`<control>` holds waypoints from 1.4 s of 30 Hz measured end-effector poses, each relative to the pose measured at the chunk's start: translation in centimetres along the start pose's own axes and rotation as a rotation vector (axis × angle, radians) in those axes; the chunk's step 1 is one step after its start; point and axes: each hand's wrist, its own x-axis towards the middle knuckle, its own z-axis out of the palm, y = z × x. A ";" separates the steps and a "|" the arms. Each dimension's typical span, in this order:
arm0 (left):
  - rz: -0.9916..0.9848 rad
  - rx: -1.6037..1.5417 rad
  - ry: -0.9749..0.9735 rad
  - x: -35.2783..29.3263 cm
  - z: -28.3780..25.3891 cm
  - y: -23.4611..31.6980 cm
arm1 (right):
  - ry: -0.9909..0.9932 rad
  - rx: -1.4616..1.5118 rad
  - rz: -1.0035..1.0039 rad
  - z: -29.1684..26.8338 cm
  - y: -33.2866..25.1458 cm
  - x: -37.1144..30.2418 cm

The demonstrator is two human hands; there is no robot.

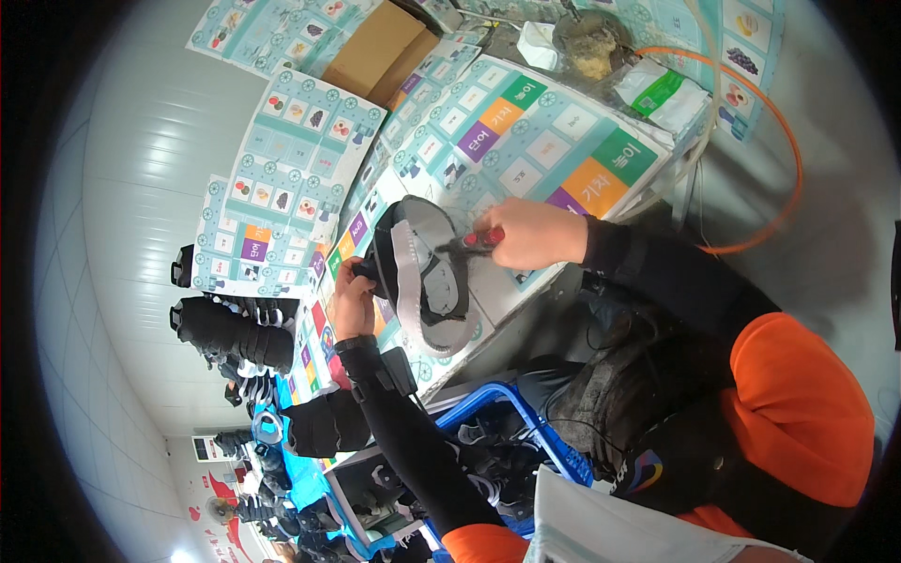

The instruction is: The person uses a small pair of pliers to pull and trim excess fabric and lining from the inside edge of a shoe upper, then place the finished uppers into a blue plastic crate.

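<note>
My left hand (pixel 351 300) grips the black edge of a black-and-white shoe upper (pixel 407 272), tilted on its side over the worktable (pixel 488 291). A white stitched band runs along the upper, and its grey inside faces right. My right hand (pixel 540 235) is closed around a red-handled brush (pixel 483 238). Its dark end points left, at the upper's open side; whether it touches is unclear. A pale curved part (pixel 445 340) shows at the upper's near end.
A dark pot (pixel 591 42) with yellowish crust stands at the far right. An orange hose (pixel 784 122) curves beside the table. A blue basket (pixel 554 450) of black-and-white pieces sits below the near edge. Stacked black pieces (pixel 230 333) stand left; an open cardboard box (pixel 380 52) lies behind.
</note>
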 end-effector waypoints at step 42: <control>0.243 0.204 0.115 5.0 2.9 -3.2 | -0.046 -0.063 -0.015 -1.0 2.5 0.3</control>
